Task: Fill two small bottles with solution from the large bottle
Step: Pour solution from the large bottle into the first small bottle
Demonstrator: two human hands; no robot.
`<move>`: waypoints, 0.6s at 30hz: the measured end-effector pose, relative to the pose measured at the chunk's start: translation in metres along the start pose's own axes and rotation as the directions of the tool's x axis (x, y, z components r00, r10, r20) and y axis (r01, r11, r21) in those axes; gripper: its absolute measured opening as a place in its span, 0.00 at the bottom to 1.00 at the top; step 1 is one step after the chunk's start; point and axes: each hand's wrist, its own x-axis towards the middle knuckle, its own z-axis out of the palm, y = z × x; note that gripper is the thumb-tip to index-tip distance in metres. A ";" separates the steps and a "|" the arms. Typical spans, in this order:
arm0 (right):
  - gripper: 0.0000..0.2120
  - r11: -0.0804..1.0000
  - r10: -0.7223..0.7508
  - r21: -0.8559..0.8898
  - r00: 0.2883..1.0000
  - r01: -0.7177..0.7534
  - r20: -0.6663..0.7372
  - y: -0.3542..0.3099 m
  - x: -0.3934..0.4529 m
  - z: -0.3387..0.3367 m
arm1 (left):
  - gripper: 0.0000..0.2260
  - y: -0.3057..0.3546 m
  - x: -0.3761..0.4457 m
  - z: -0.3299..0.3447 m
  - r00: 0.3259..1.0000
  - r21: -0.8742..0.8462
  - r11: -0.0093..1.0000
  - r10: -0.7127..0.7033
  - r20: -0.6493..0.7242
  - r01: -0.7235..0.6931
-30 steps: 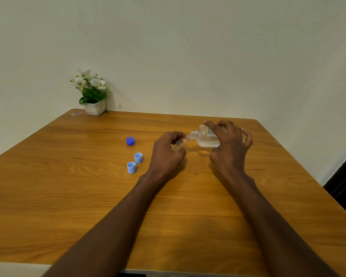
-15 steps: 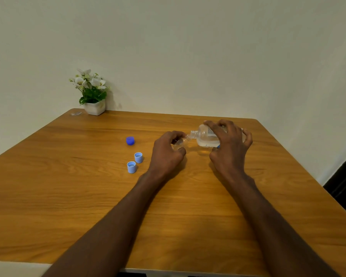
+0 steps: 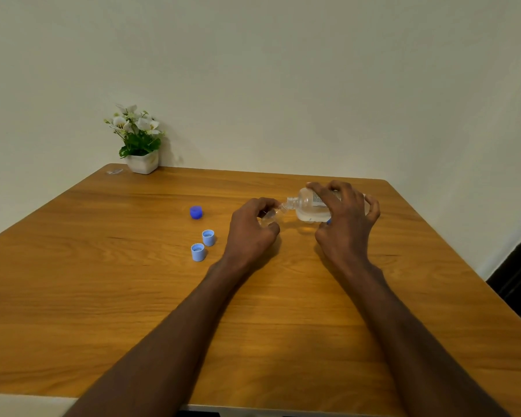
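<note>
Large bottle (image 3: 309, 206) tipped, gripped by right hand (image 3: 345, 227); left hand (image 3: 251, 230) pinches small bottle (image 3: 271, 215) (mostly hidden); three blue caps (image 3: 203, 237) lie left.

Large bottle (image 3: 309, 206) tipped over a small bottle (image 3: 272, 214)

The clear, uncapped large bottle lies almost sideways, part full, its neck meeting the mouth of the tilted, clear small bottle above the counter (image 3: 103, 296).

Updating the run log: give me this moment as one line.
phase: pouring | right hand: tips large bottle | left hand: holds small bottle at its mouth | three caps off, on table
</note>
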 end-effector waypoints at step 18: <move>0.44 1.000 0.008 0.017 1.000 -0.008 0.008 -0.001 -0.001 0.002 | 0.20 -0.002 0.000 -0.001 1.000 -0.003 1.000 0.015 -0.003 -0.015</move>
